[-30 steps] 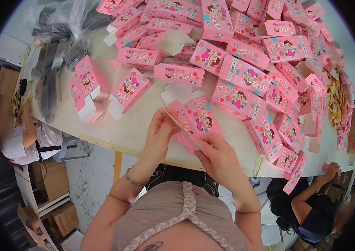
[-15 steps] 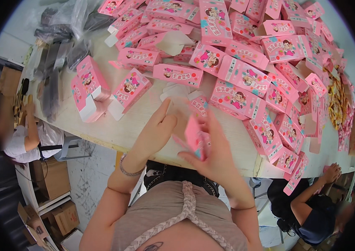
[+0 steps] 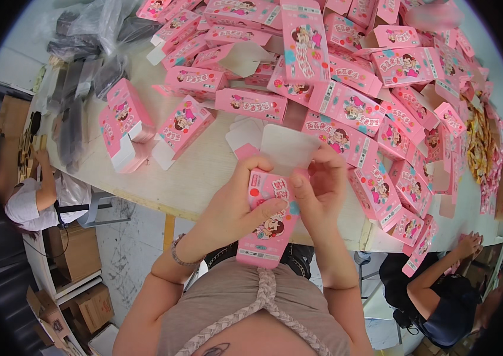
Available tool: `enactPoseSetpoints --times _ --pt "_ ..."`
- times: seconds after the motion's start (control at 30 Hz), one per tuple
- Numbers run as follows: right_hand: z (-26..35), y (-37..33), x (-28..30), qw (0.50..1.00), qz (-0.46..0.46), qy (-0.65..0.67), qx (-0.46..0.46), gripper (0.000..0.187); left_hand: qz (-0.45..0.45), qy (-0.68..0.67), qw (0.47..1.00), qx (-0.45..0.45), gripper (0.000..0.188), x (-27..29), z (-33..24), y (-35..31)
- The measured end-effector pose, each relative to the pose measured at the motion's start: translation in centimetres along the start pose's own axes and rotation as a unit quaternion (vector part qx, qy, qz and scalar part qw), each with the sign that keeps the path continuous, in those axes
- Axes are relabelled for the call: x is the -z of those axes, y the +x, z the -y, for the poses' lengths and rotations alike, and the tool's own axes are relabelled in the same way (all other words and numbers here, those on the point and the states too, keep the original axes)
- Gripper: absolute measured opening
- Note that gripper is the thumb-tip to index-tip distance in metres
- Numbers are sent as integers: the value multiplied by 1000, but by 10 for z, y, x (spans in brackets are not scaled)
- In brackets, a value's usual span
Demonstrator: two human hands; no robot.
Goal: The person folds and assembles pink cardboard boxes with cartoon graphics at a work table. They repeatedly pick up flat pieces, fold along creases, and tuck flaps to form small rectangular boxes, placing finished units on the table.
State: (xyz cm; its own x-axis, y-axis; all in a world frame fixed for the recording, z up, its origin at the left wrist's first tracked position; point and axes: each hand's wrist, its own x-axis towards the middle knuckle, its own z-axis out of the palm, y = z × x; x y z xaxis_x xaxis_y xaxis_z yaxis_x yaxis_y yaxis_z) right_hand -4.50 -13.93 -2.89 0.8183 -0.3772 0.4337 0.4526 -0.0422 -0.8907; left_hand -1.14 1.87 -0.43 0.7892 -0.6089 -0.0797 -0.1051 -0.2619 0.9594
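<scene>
My left hand (image 3: 239, 207) grips a pink cardboard box (image 3: 261, 249) by its side, the thumb lying across the printed front. The box is held in front of my body at the table's near edge, and its white-lined flap (image 3: 290, 148) stands up at the far end. My right hand (image 3: 322, 190) is at the box's upper right corner, thumb against the edge and fingers curled beside the flap. Just beyond my left hand, flat white and pink card pieces (image 3: 245, 135) lie on the table.
A large heap of pink boxes (image 3: 346, 110) covers the table's far and right side. Pink boxes (image 3: 127, 118) lie at left, near dark plastic-wrapped bundles (image 3: 70, 130). Gold and pink packets (image 3: 478, 139) lie at far right. One person (image 3: 38, 190) sits left, another (image 3: 441, 291) right.
The pink box, blurred in my right hand before, is now opened out and in my left hand, flap up. My hands have come together. An upright box in the heap has shifted nearer.
</scene>
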Motion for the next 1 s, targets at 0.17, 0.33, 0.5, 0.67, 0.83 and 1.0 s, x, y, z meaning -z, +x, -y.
enactPoseSetpoints --times 0.17,0.33,0.5,0.67,0.83,1.0 --pt "6 4 10 971 33 137 -196 5 -75 112 987 -83 63 -5 0 -1" --pt "25 10 17 978 105 87 -155 20 -95 -66 981 -154 69 -12 20 -5" --pt "39 14 26 967 190 -49 -162 24 -41 -1 988 -152 62 3 22 -1" --pt "39 13 28 938 304 -77 -149 37 -67 0 986 -151 49 9 31 -3" --pt "32 58 24 948 92 -149 -264 50 -343 -379 846 -151 31 43 48 31" --pt "-3 -19 29 886 249 -392 -21 63 -140 -103 972 156 52 49 94 -7"
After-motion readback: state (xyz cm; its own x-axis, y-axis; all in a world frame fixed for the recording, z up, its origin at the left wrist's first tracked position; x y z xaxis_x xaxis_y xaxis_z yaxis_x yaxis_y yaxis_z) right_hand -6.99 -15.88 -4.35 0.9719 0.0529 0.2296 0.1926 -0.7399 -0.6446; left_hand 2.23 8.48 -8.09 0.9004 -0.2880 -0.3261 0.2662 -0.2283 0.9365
